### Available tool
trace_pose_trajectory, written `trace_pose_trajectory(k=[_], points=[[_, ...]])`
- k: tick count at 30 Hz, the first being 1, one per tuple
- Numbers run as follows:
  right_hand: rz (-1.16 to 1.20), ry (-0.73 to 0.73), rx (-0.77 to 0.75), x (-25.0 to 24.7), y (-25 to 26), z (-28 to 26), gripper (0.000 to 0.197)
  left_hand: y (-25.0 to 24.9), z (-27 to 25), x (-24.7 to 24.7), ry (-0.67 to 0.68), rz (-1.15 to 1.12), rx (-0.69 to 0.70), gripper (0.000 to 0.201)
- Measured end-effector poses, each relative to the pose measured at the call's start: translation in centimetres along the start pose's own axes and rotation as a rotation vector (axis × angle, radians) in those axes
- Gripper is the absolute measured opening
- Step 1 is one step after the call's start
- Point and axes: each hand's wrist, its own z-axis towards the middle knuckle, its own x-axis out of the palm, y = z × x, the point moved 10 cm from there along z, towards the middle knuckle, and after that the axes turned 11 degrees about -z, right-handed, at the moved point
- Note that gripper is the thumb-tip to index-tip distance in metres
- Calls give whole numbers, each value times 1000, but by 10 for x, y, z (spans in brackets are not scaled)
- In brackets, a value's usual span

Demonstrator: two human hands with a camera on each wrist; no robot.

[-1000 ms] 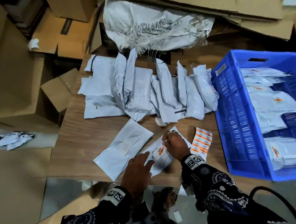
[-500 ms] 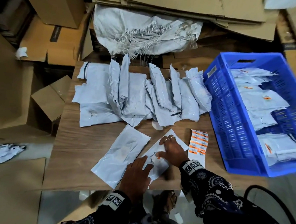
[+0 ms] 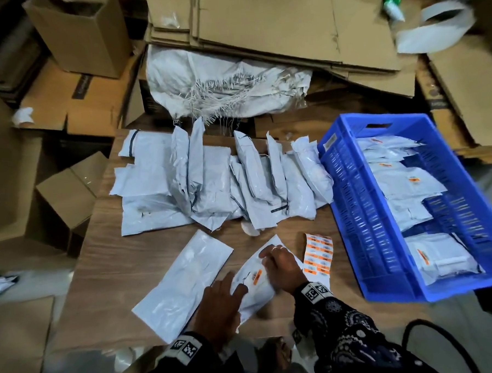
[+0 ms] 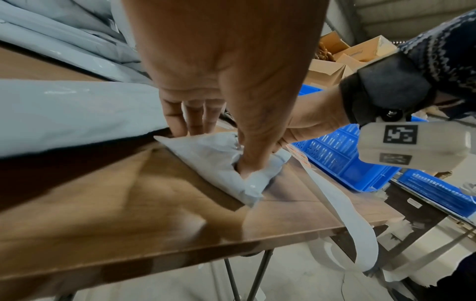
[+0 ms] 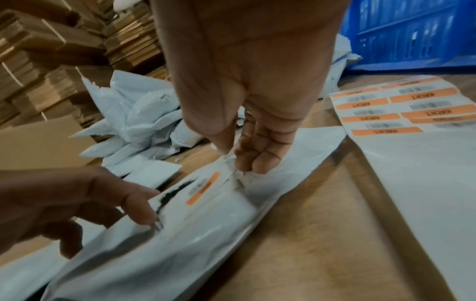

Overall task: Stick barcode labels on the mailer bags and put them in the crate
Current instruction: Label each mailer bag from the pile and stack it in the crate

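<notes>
A grey mailer bag (image 3: 254, 292) lies near the table's front edge with an orange barcode label (image 3: 257, 276) stuck on it. My left hand (image 3: 230, 289) holds its near end, the thumb dug into the film (image 4: 247, 169) and the fingers curled at its edge. My right hand (image 3: 268, 260) pinches the puckered film just beyond the label (image 5: 203, 188). The sheet of orange labels (image 3: 318, 256) lies right of that hand. The blue crate (image 3: 350, 186) stands at the right with several labelled bags inside.
A second flat mailer (image 3: 184, 283) lies left of my hands. A pile of unlabelled mailers (image 3: 224, 181) fills the far half of the wooden table (image 3: 145, 254). Cardboard boxes and flattened cartons surround the table. A strip of backing paper (image 4: 342, 209) hangs off the front edge.
My right hand has slid off the spot it covered half a second ago, so the stuck label shows again. My left hand has stayed on the bag's near end.
</notes>
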Motion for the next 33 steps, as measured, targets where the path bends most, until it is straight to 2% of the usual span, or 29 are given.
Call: trace_pose_trajectory(k=[2, 5, 8, 9, 12, 15, 17, 19, 21, 22, 23, 25, 26, 27, 29, 31, 33], points=[[77, -44, -17, -19, 3, -5, 20, -11, 2, -15, -82, 8, 22, 79], [187, -80, -54, -47, 3, -12, 30, -27, -3, -42, -225, -64, 79, 64], [226, -135, -113, -82, -1, -18, 23, -42, -8, -63, -259, -76, 118, 32], [224, -135, -143, -87, -1, -20, 20, -47, -11, -72, -275, -74, 125, 28], [224, -167, -225, -110, -2, -33, 28, -71, -19, -96, -400, -153, 162, 34], [264, -249, -221, -132, -16, -41, 49, -90, -18, -124, -582, -198, 161, 34], [409, -255, -114, -148, -32, -42, 63, -118, -8, -142, -655, -158, 201, 33], [658, -228, -18, -166, -45, -41, 61, -155, 3, -164, -740, -149, 242, 31], [881, -184, -5, -186, -50, -41, 66, -193, 14, -183, -811, -206, 248, 28], [879, -234, -26, -204, -53, -44, 72, -210, 21, -187, -815, -226, 259, 29], [774, -352, -54, -231, -60, -50, 81, -227, 30, -188, -802, -222, 281, 30], [403, -587, -134, -285, -66, -64, 99, -254, 49, -184, -745, -187, 336, 31], [234, -655, -202, -311, -62, -71, 96, -268, 58, -180, -719, -159, 366, 31], [109, -655, -274, -331, -58, -74, 84, -280, 67, -176, -694, -142, 390, 31], [-66, -525, -436, -351, -51, -71, 57, -306, 83, -168, -657, -140, 445, 35], [-176, -356, -566, -355, -55, -69, 38, -331, 97, -160, -618, -148, 508, 39], [-138, -210, -589, -361, -71, -68, 20, -352, 111, -153, -590, -160, 555, 39]])
